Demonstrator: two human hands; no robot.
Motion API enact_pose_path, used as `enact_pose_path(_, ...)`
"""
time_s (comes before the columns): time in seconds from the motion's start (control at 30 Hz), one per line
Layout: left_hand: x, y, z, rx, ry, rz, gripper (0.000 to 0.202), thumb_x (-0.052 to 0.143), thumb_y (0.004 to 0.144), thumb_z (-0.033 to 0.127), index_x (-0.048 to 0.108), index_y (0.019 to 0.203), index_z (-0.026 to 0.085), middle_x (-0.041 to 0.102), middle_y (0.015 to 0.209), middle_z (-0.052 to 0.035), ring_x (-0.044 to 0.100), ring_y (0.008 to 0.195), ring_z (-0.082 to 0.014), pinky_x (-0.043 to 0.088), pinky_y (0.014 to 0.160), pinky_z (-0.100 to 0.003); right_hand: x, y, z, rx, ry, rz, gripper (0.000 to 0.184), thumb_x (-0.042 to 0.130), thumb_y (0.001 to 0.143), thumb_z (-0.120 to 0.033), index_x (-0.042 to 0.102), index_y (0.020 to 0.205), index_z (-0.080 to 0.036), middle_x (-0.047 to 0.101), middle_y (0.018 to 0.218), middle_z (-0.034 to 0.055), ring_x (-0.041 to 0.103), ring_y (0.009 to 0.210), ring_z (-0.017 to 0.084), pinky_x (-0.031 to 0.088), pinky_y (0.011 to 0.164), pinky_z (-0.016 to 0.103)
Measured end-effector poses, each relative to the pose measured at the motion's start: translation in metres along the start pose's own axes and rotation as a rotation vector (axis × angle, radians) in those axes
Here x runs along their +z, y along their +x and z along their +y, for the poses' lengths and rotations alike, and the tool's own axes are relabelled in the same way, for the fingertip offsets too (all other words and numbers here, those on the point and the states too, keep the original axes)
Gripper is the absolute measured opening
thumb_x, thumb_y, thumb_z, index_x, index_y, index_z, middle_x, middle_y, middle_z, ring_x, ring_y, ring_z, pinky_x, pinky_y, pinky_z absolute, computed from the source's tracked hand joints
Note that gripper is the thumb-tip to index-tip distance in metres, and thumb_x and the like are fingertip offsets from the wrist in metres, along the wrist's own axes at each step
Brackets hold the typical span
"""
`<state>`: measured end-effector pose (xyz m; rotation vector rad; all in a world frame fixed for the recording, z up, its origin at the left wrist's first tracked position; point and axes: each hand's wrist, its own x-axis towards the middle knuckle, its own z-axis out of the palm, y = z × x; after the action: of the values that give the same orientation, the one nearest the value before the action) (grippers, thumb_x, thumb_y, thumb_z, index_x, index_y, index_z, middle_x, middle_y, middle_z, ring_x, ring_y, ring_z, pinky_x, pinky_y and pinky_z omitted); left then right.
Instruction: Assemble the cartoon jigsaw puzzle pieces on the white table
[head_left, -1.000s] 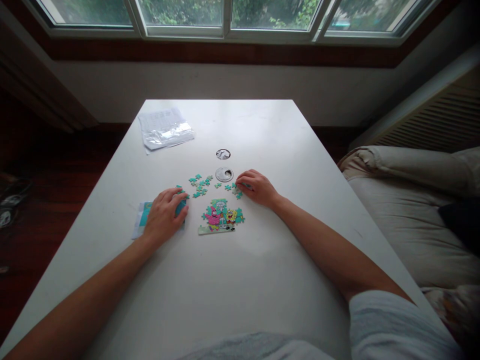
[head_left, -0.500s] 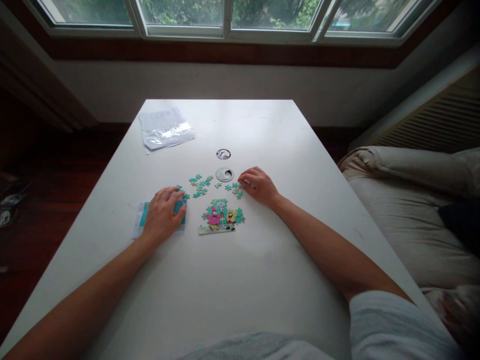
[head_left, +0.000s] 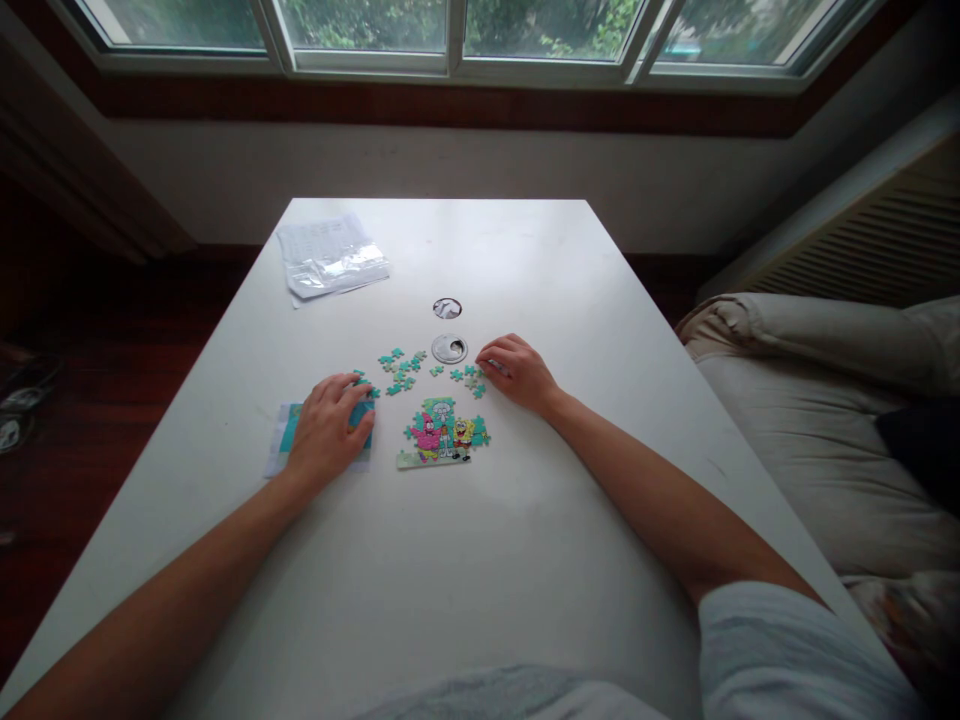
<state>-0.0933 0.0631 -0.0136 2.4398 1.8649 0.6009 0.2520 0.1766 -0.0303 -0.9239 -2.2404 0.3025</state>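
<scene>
A partly joined jigsaw puzzle [head_left: 442, 435] with pink, yellow and pale green cartoon figures lies flat between my hands. My left hand [head_left: 326, 420] rests over a blue picture sheet [head_left: 287, 430], fingers loosely spread and fingertips by a few loose pieces at its upper edge. Beyond the puzzle, several loose green puzzle pieces [head_left: 401, 370] lie scattered. My right hand [head_left: 521, 372] lies at the right end of this scatter, its fingers bent and drawn together beside a small group of pieces [head_left: 471, 378]. Whatever is between those fingertips is hidden.
The white table [head_left: 465, 590] has two round inserts, a grey one [head_left: 449, 349] with a hole and a shiny one [head_left: 447, 308] behind it. A clear plastic bag [head_left: 334, 260] with paper lies at the back left. A beige sofa [head_left: 780, 430] stands to the right.
My left hand has shifted very slightly to the right over the sheet. My right hand and the puzzle show no visible movement.
</scene>
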Motion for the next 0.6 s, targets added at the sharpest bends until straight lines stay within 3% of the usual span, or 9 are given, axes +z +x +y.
enact_pose_path(0.6, -0.0006, 0.0000, 0.0007, 0.011, 0.001, 0.000, 0.031, 0.054, 0.095, 0.034, 0.063, 0.123, 0.024, 0.057, 0.138, -0.0090, 0.047, 0.133, -0.0301, 0.038, 0.117, -0.050, 0.0002, 0.0000, 0.0014, -0.002, 0.003, -0.013, 0.017, 0.057, 0.098, -0.028, 0.074, 0.094, -0.025, 0.073, 0.099, 0.0070, 0.061, 0.096, 0.025, 0.051, 0.088, 0.042)
